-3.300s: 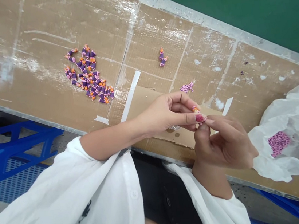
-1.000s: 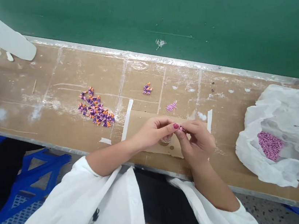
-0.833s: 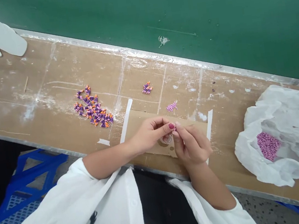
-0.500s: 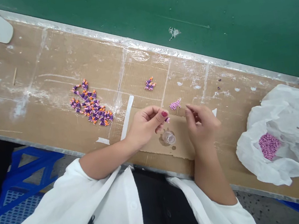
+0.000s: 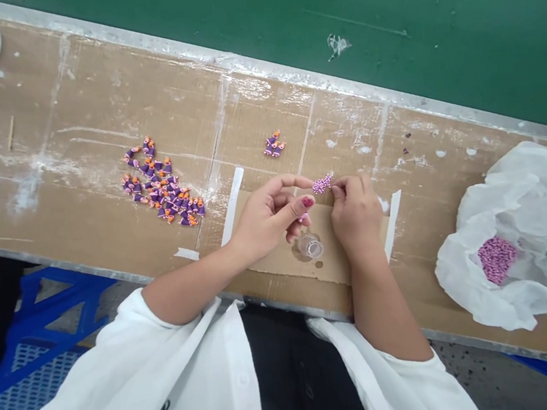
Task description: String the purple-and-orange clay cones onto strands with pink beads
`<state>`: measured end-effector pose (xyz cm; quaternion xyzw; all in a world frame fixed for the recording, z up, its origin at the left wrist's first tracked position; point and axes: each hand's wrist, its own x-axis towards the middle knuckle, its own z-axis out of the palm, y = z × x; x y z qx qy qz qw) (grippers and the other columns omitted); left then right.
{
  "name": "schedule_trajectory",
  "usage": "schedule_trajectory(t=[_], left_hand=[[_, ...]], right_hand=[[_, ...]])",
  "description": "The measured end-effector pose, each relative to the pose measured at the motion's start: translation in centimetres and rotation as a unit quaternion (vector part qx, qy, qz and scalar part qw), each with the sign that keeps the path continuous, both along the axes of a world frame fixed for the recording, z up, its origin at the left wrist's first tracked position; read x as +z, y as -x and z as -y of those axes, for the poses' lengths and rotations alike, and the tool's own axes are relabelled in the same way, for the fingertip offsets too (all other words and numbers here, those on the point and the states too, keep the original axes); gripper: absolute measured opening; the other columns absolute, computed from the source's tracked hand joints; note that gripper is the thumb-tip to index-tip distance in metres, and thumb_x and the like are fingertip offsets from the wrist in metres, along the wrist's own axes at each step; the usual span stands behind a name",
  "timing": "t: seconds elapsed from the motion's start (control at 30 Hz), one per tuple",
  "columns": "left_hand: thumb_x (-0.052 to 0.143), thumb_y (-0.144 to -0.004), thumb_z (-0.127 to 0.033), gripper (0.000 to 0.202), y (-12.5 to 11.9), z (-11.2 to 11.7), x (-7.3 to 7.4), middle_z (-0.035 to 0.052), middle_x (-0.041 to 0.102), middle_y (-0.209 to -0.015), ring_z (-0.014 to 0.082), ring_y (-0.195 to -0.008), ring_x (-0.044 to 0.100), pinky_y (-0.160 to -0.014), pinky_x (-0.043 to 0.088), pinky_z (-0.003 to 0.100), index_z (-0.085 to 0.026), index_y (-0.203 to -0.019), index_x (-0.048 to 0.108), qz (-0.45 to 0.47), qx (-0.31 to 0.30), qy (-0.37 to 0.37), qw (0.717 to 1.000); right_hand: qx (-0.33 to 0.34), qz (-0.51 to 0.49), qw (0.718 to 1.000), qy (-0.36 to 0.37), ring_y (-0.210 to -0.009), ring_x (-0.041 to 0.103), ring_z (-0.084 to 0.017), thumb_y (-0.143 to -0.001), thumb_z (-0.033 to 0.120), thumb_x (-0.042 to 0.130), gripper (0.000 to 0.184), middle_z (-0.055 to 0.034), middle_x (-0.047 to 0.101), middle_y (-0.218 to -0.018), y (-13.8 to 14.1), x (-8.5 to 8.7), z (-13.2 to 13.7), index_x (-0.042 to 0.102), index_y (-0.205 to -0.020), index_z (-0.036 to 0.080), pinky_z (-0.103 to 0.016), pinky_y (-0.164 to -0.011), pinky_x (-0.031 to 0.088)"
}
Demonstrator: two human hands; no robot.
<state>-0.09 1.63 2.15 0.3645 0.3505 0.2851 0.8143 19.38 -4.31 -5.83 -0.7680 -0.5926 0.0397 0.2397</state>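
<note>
I take the small clear cup (image 5: 314,247) as my marker on the desk (image 5: 100,187). Beyond it, a little to its right, lies the small pile of pink beads (image 5: 321,185), its long axis running crosswise and slanting slightly away from me toward the right. My right hand (image 5: 358,217) is beyond the cup and to its right; its thumb and index are drawn close together at the pile's right edge. I cannot tell whether they meet, or have a bead between them. My left hand (image 5: 265,216), beyond the cup and to its left, pinches a small pink piece (image 5: 303,217) at the thumb, mostly hidden, while the index reaches out toward the pile's left edge. So the beads lie between both sets of fingers, with the right pinch directed at them. Well left of the cup sits a cluster of purple-and-orange figurines (image 5: 167,191).
</note>
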Motion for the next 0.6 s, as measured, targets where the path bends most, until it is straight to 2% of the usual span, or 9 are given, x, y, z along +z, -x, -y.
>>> schedule_trajectory(t=[0.1, 0.23, 0.37, 0.47, 0.6], left_hand=[[0.087, -0.069, -0.064, 0.058, -0.14, -0.04, -0.26, -0.0073, 0.060, -0.058, 0.0037, -0.042, 0.051, -0.040, 0.041, 0.016, -0.017, -0.086, 0.059, 0.012, -0.007, -0.021, 1.000], [0.086, -0.070, -0.064, 0.056, -0.20, 0.03, -0.48, -0.0062, 0.059, -0.058, 0.0033, -0.043, 0.050, -0.039, 0.041, 0.016, -0.015, -0.076, 0.058, 0.020, -0.010, -0.029, 0.999], [0.085, -0.071, -0.065, 0.057, -0.14, 0.08, -0.58, -0.0053, 0.059, -0.059, 0.0036, -0.045, 0.051, -0.039, 0.042, 0.016, -0.015, -0.076, 0.059, 0.009, -0.010, -0.029, 0.999], [0.084, -0.071, -0.066, 0.058, -0.18, 0.11, -0.73, -0.0048, 0.059, -0.062, 0.0040, -0.047, 0.053, -0.039, 0.044, 0.016, -0.015, -0.079, 0.059, 0.004, -0.013, -0.028, 1.000], [0.084, -0.072, -0.064, 0.056, -0.28, 0.23, -0.95, -0.0037, 0.061, -0.071, 0.0054, -0.056, 0.058, -0.047, 0.053, 0.017, -0.015, -0.085, 0.060, 0.003, -0.020, -0.046, 0.999]], right_hand=[[-0.004, -0.034, 0.999, -0.029, -0.080, 0.057, -0.022, -0.100, 0.026, 0.046, 0.015, -0.0056, 0.061, -0.092, -0.50, -0.21, 0.08, 0.057, -0.091, 0.024, -0.035, -0.073, 0.046], [0.048, -0.051, 0.997, -0.043, -0.085, 0.062, -0.021, -0.101, 0.028, 0.051, 0.015, -0.0042, 0.065, -0.091, -0.78, 0.32, 0.37, 0.063, -0.093, 0.025, -0.036, -0.079, 0.049], [0.055, -0.019, 0.998, -0.038, -0.085, 0.061, -0.022, -0.101, 0.027, 0.051, 0.018, -0.0044, 0.066, -0.089, -0.40, 0.63, 0.33, 0.064, -0.090, 0.025, -0.036, -0.078, 0.049], [0.047, 0.037, 0.998, 0.002, -0.084, 0.056, -0.024, -0.102, 0.024, 0.044, 0.021, -0.0066, 0.061, -0.088, 0.03, 0.40, 0.09, 0.059, -0.088, 0.024, -0.038, -0.075, 0.046], [0.033, 0.047, 0.998, 0.019, -0.087, 0.054, -0.026, -0.100, 0.018, 0.038, 0.019, -0.0086, 0.059, -0.091, 0.03, -0.16, 0.01, 0.054, -0.092, 0.023, -0.039, -0.077, 0.045]])
